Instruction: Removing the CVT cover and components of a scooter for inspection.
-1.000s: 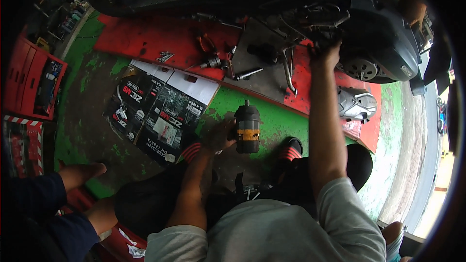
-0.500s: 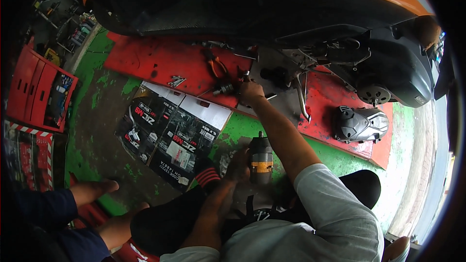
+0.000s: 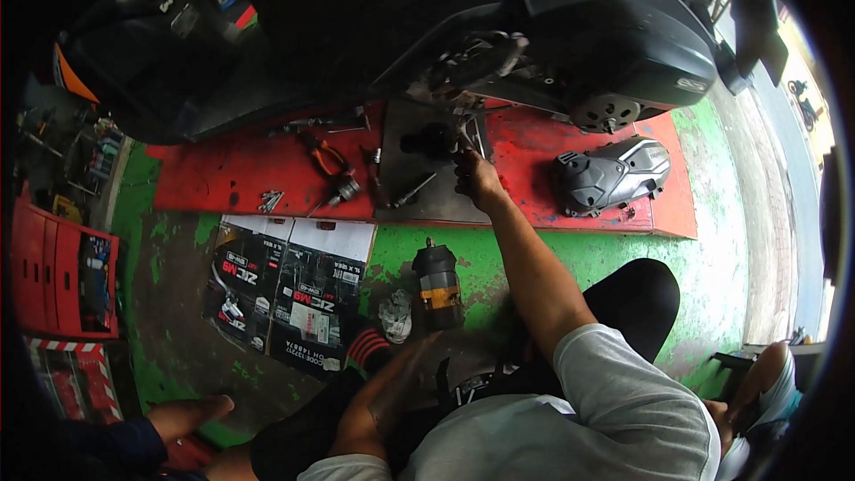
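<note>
My left hand (image 3: 427,331), mostly hidden, holds a worn black power tool with a yellow band (image 3: 438,285) upright above the green floor. My right hand (image 3: 474,176) is closed at a metal bar (image 3: 475,134) under the scooter (image 3: 374,27), on the dark middle of the red platform (image 3: 525,129); what it grips is unclear. Orange-handled pliers (image 3: 325,156), small wrenches (image 3: 271,201) and a long socket piece (image 3: 414,189) lie left of that hand. A silver engine cover (image 3: 610,176) rests to its right, below an exposed round pulley (image 3: 604,111).
Flattened cardboard (image 3: 285,294) and crumpled white material (image 3: 395,315) lie on the floor. A red tool cabinet (image 3: 64,272) stands left. Another person's foot (image 3: 205,410) is at lower left; a person's arm (image 3: 757,379) shows lower right. A curb and road run along the right.
My right hand left the engine area, went down-left to the tools, then moved slightly right to the metal bar. My view shifted, bringing more of the scooter into sight.
</note>
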Tool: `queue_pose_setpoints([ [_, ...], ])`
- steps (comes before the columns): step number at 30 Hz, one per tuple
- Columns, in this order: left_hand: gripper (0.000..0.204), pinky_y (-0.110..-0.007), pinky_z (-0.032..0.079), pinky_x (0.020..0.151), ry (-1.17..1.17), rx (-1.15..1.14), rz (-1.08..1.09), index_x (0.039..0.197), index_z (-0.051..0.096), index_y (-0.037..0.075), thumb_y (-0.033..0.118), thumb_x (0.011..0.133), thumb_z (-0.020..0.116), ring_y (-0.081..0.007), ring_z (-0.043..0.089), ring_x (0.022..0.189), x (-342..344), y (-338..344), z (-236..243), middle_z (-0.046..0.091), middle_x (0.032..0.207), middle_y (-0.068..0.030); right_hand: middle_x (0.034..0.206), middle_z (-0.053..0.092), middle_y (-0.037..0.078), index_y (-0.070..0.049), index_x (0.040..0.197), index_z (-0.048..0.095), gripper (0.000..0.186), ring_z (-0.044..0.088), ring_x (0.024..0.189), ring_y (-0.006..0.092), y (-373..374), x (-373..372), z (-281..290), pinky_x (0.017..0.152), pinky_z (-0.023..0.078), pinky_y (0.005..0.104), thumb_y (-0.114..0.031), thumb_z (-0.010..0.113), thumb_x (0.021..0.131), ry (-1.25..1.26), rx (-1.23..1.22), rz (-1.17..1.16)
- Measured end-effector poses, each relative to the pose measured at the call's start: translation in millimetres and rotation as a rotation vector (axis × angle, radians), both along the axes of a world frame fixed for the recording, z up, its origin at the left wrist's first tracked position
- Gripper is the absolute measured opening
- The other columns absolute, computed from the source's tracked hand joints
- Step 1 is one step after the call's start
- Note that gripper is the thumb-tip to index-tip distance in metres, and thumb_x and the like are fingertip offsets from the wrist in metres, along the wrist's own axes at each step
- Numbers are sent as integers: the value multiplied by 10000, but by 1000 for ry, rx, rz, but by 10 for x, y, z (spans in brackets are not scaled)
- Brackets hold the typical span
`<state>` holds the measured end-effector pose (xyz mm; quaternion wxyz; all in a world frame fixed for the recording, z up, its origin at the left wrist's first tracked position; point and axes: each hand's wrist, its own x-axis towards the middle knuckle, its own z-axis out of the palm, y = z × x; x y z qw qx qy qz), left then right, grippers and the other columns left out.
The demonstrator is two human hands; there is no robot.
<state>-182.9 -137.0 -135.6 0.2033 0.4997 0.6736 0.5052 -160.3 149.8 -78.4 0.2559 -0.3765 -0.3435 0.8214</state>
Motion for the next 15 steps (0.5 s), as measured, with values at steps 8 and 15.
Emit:
queue_pose_setpoints([
  [8, 335, -348, 493, 825, -111, 20, 77, 1177, 566, 17, 254, 943, 603, -206, 607, 954, -132, -37, 268, 616, 1084, -74, 653, 412, -37, -132, 924, 518, 194, 337, 493, 76, -151, 302, 533, 444, 272, 250, -316, 469, 963, 162, 223, 131],
  [15, 279, -271, 472, 764, -360, 110, -101, 1206, 531, 40, 139, 948, 564, -109, 550, 831, -401, 267, 1167, 586, 1146, -59, 801, 506, -42, -60, 1075, 593, 308, 459, 689, 67, -372, 271, 1181, 598, 418, 248, -332, 476, 990, 229, 531, 311],
])
